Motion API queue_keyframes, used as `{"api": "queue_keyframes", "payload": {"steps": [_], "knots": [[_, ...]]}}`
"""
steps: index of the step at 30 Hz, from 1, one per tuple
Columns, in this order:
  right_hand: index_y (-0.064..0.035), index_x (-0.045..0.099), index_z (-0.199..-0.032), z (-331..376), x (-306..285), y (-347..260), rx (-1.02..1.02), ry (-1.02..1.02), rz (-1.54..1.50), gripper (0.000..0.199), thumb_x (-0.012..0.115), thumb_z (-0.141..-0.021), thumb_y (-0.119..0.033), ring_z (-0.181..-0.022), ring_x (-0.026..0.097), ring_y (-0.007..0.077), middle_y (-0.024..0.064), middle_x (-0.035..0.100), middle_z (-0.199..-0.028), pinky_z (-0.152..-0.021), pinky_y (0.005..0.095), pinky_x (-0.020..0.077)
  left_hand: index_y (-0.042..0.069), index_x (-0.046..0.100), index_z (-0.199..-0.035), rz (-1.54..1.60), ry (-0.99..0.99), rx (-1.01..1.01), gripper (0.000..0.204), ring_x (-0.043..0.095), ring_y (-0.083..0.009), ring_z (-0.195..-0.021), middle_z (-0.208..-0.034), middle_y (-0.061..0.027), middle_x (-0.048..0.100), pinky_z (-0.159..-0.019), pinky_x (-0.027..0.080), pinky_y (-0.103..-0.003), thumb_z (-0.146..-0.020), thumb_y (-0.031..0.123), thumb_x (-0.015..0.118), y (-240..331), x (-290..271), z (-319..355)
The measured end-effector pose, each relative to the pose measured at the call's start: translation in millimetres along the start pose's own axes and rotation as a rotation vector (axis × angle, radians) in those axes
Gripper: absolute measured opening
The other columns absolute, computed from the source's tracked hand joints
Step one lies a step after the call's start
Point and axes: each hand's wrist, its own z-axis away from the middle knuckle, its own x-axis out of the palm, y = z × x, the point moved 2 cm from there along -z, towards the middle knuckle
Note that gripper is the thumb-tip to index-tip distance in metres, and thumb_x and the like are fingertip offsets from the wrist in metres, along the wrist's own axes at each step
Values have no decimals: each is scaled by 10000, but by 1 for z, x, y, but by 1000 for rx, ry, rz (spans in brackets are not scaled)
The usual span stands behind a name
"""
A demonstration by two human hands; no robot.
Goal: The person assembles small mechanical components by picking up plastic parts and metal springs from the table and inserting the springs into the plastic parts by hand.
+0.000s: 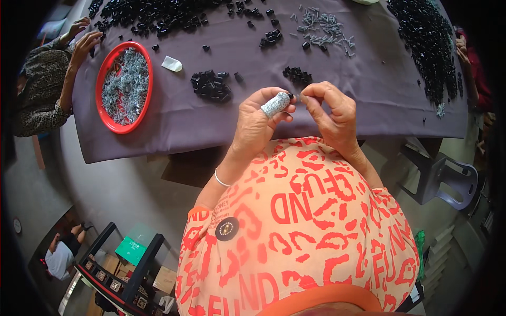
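Observation:
My left hand point(252, 118) is closed around a small black plastic part point(291, 96), just past the tip of its thumb. A speckled silvery-grey sleeve point(275, 106) covers that thumb. Close beside it, my right hand point(335, 111) pinches thumb and forefinger together near the black part; what sits between those fingertips is too small to make out. Beyond my hands lie two little heaps of black parts, one heap point(211, 86) to the left and another heap point(298, 75) straight ahead. Slim grey pieces point(324, 29) are scattered farther off.
A red oval basin point(99, 95) full of slim grey pieces stands at the left, near a white finger sleeve point(172, 63). Large black piles point(153, 16) cover the far side and right point(427, 47). Another person's hands point(84, 45) rest at the left edge. A grey chair point(445, 179) stands right.

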Motion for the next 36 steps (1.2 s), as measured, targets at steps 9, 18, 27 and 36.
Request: {"api": "queue_keyframes", "payload": {"steps": [9,18,27,36], "knots": [[14,613,-887,1,4,1,-45,-11,84,117,627,-791,79,-678,597,149,86,614,-783,-599,254,472,-2,596,-1023,0,36,17,142,645,-155,-812,-939,-93,655,-675,534,-252,-896,62,608,-2,4,3],[15,607,-880,0,6,7,-109,-76,152,118,626,-787,85,-651,595,145,84,605,-767,-573,251,468,-12,593,-998,-196,83,148,121,634,-132,-776,-888,-85,651,-689,539,-248,-889,38,610,-15,-1,-2],[17,587,-829,2,5,13,35,-135,22,70,644,-805,50,-604,549,98,60,582,-736,-543,235,442,0,585,-986,-18,17,15,95,637,-137,-759,-881,-82,644,-672,548,-253,-900,40,590,-13,-5,-1],[3,596,-883,-19,-3,1,25,-209,26,111,629,-793,59,-665,550,99,53,571,-787,-567,231,446,25,575,-989,315,-163,-84,117,621,-153,-760,-921,-97,627,-660,549,-267,-915,116,571,-13,-11,-17]]}}
